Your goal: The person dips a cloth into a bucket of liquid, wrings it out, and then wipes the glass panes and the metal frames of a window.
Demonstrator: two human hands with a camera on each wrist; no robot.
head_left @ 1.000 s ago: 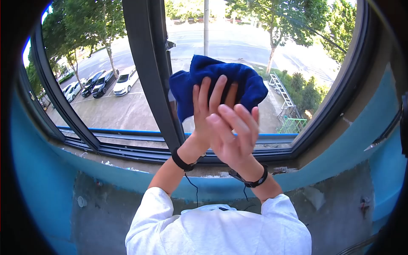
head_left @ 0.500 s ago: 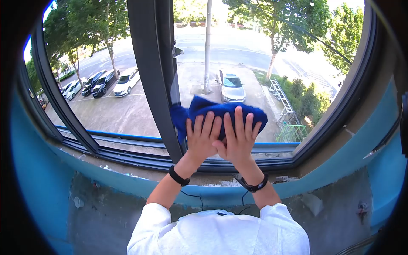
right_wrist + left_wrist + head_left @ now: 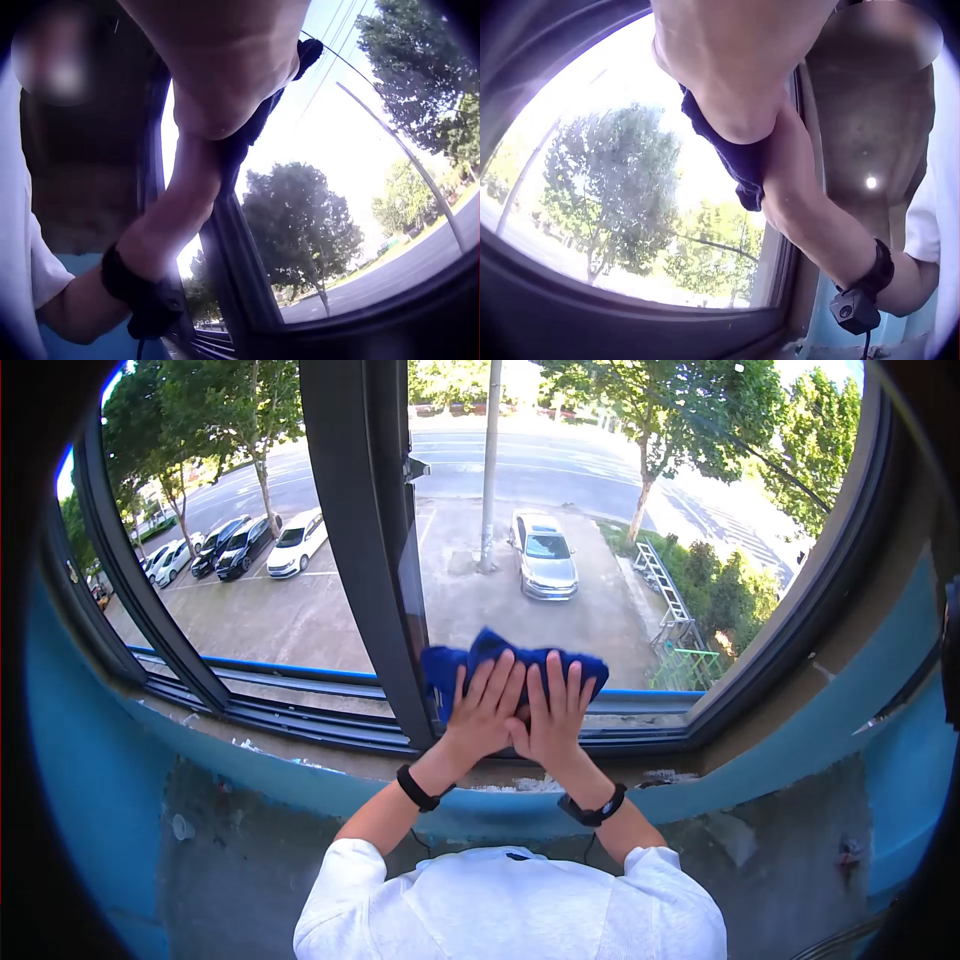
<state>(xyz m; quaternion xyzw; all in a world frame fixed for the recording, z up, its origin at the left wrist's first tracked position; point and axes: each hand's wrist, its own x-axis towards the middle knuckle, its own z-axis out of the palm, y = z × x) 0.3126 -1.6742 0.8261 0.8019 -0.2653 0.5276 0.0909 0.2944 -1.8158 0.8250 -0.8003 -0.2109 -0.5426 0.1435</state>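
Observation:
A dark blue cloth (image 3: 462, 662) lies bunched against the lower part of the window pane (image 3: 480, 610), its left end at the dark upright frame. My left hand (image 3: 480, 710) presses on it with straight fingers. Beside it my right hand (image 3: 556, 710) does the same, fingers spread over the cloth and its thumb meeting the left hand. In the left wrist view the cloth (image 3: 739, 161) shows as a dark strip between hand and glass. The right wrist view has its edge (image 3: 307, 56) beyond the hand; the fingers are hidden in both wrist views.
The dark upright frame (image 3: 365, 540) stands just left of the hands, with a small latch (image 3: 416, 468) on its edge. Below runs the window track (image 3: 300, 725) and a sill with flaking white paint (image 3: 530, 784). A blue wall (image 3: 800, 740) curves underneath. Parked cars and trees stand outside.
Both hands and the cloth have come down the pane toward the bottom rail. The right hand, earlier lifted off the cloth, now lies flat on it. The silver car outside has come into full view.

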